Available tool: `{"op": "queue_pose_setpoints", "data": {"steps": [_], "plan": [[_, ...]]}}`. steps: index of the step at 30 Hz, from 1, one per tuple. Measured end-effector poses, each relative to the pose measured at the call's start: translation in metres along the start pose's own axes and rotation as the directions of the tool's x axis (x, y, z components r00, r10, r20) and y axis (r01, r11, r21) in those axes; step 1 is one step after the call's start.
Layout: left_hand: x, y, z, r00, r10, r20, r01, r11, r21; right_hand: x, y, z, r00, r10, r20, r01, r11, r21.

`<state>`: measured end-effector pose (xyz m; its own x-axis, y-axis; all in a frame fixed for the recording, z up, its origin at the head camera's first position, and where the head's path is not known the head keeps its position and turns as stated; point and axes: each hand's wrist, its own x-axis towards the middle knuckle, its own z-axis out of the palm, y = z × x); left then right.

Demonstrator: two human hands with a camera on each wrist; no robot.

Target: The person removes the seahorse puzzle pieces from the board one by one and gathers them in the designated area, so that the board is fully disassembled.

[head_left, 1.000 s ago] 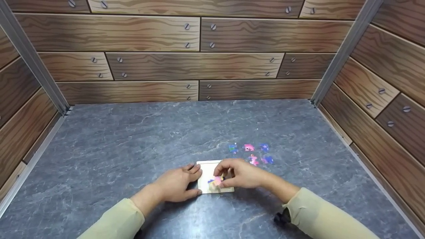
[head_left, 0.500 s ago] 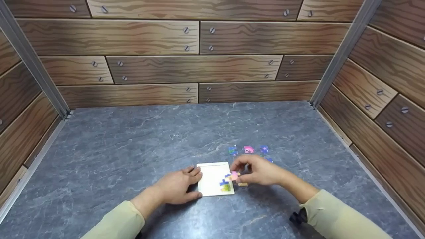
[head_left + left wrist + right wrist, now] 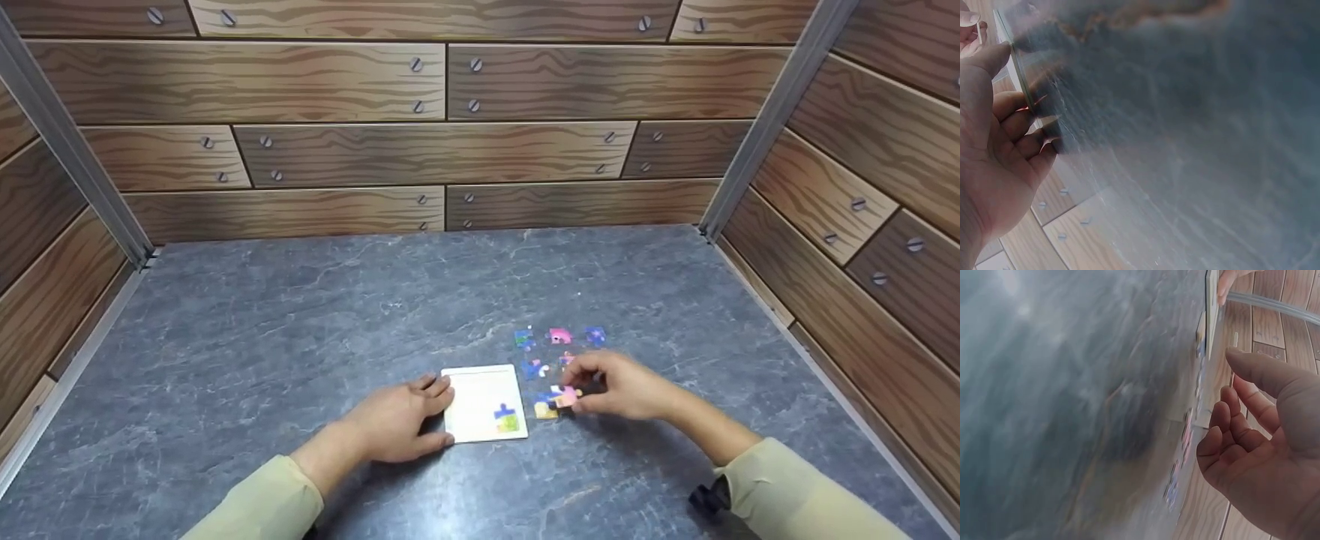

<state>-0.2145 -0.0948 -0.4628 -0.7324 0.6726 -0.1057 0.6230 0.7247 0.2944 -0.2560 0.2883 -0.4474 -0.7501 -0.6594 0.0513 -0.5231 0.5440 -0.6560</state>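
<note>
In the head view, my right hand (image 3: 626, 386) pinches a pink jigsaw piece (image 3: 568, 396) between thumb and fingertips. That piece is raised over a yellow-and-blue jigsaw piece (image 3: 545, 411) lying on the table. The wrist view catches the held piece (image 3: 1235, 340) edge-on, off the surface. A square white puzzle tray (image 3: 472, 401) lies flat to the left, with one green-and-blue piece (image 3: 507, 421) in its lower right corner. My left hand (image 3: 397, 420) rests against the tray's left edge, its fingers along the side and its thumb at the near corner.
Several loose pieces lie right of the tray and beyond it: a green-blue piece (image 3: 524, 339), a pink piece (image 3: 559, 336), a purple-blue piece (image 3: 595, 334) and a blue piece (image 3: 534, 368). Wood-patterned walls (image 3: 337, 154) enclose the grey marbled table (image 3: 300, 315) at back and sides.
My right hand has carried the pink piece from above the tray to the right, past its edge. The tray's corner piece has come into sight. My left hand has stayed at the tray.
</note>
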Motion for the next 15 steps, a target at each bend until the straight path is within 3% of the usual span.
{"op": "queue_pose_setpoints", "data": {"steps": [8, 15], "plan": [[0.000, 0.000, 0.000, 1.000, -0.003, 0.002, 0.003, 1.000, -0.004, -0.010, 0.009, -0.003, 1.000, -0.013, -0.016, 0.013, 1.000, -0.020], [-0.001, 0.000, 0.001, 1.000, 0.007, -0.013, -0.008, 1.000, -0.007, -0.013, 0.013, -0.002, 0.999, 0.045, 0.006, -0.045, 0.998, -0.036]]}}
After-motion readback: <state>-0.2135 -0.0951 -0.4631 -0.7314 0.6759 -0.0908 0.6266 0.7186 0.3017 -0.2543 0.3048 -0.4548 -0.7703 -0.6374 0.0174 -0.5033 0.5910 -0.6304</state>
